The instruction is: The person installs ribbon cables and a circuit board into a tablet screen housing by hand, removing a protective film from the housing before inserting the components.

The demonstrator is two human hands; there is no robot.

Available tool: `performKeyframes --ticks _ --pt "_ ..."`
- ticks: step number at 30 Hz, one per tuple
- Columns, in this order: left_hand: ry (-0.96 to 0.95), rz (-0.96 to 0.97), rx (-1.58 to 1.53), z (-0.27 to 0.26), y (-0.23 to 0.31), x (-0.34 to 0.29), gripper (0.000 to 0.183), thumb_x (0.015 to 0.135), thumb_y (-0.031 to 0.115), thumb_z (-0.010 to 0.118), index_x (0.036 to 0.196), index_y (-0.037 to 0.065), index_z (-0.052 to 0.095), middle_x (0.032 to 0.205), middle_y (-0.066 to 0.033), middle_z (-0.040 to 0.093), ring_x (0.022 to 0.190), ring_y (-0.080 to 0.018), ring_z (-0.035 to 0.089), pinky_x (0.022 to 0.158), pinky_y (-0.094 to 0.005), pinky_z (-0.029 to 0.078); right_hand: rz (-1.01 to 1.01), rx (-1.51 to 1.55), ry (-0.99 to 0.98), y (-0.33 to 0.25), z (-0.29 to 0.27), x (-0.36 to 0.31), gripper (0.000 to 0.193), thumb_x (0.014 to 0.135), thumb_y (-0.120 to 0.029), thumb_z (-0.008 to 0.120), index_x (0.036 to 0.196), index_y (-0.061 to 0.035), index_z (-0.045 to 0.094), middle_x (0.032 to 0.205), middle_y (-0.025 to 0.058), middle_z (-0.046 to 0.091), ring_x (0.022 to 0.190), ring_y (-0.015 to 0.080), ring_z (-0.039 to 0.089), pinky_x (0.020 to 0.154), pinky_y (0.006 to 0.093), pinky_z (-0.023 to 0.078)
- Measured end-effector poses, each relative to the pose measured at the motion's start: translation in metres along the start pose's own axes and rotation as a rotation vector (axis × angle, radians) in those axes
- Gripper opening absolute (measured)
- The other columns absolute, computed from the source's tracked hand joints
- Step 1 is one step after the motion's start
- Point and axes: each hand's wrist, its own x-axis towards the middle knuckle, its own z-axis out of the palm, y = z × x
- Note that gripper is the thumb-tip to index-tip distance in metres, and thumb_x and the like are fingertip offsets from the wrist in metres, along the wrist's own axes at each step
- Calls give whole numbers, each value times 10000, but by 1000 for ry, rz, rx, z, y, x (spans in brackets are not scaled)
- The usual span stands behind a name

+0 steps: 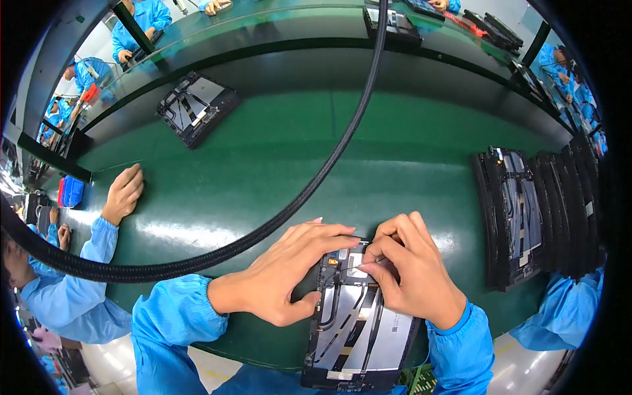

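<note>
At the near edge of the green belt, the worker had an opened tablet lying flat, back cover off, innards up. It sat low and slightly right of centre, its far end under both hands, its near end hanging just past the belt edge.

Left hand: curled round the tablet's upper left corner, thumb tucked against the side frame, fingers stretched across the top edge. Gripping the frame, not pinching anything small.

Right hand: fingers bunched, thumb and forefinger pressed together on something small at the tablet's top middle (too tiny to tell what, looked like a connector or cable end). Both hands were touching each other at the fingertips.

A thick black braided hose swept across the belt from the top of the view down to the left, passing just beyond the left hand.

Right of the worker, a stack of opened tablets stood on edge, packed side by side, well apart from the hands. Another opened tablet lay alone further up the belt, on the left.

A neighbour's hand in a blue sleeve rested flat on the belt at the left, near a blue and red box. More people in blue coats sat along the far side.
</note>
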Motion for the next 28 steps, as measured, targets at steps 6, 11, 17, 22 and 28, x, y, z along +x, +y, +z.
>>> performKeyframes --ticks 6,11,17,22,28 --pt "-53 -11 -31 -6 -3 8 981 774 58 768 1678 26 389 1672 -274 410 1550 -493 420 1342 -673 225 -67 -166 52 3 5 0 213 812 -31 852 937 -85 689 998 73 594 941 310 541 820 434 445" --pt "-103 -20 12 -3 -4 11 1048 724 87 756 1703 47 384 1719 -285 374 1575 -490 400 1341 -698 193 -62 -192 171 5 9 -2 227 782 -8 847 927 -86 691 880 49 601 850 295 546 760 428 432" --pt "-93 -36 -16 -5 -2 8 1065 709 82 758 1711 67 395 1707 -283 388 1567 -499 399 1344 -690 197 -91 -183 201 4 10 -3 218 772 16 843 949 -65 747 841 50 596 791 283 539 711 420 418" --pt "-91 -45 -13 -8 3 6 1073 714 87 756 1721 66 387 1695 -281 397 1557 -494 411 1343 -683 202 -86 -140 219 -4 10 1 224 777 23 842 973 -65 778 812 46 590 779 280 530 707 421 413" --pt "-79 -44 34 -2 1 3 1084 760 79 737 1759 82 316 1700 -276 380 1552 -508 406 1346 -686 188 176 82 19 -3 -1 -3 420 801 -42 887 1199 -64 755 809 39 669 773 238 530 749 464 430"
